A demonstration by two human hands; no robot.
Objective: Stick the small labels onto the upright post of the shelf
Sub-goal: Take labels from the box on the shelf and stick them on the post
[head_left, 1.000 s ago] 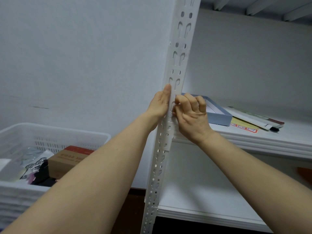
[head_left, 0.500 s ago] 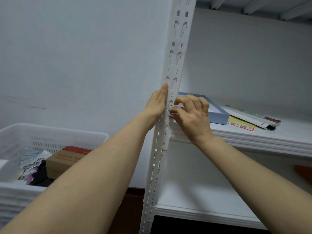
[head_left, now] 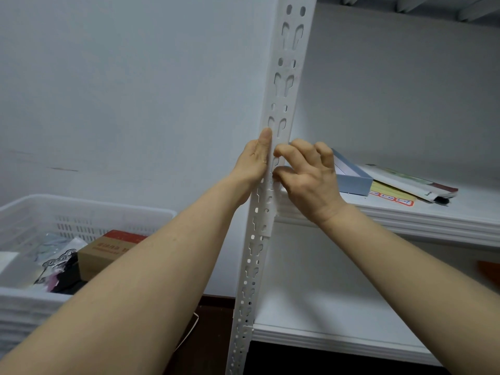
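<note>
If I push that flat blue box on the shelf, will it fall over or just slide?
It would probably just slide. The blue box is low and wide and lies flat on the smooth white shelf, so tipping seems unlikely. It looks like thin card and is open on top, so it is likely light and easily dented.

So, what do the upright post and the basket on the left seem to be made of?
Upright post: probably white-painted metal, matte; thin angle strip with punched keyhole slots.
Basket: likely white plastic, slightly glossy; moulded slotted walls.
</note>
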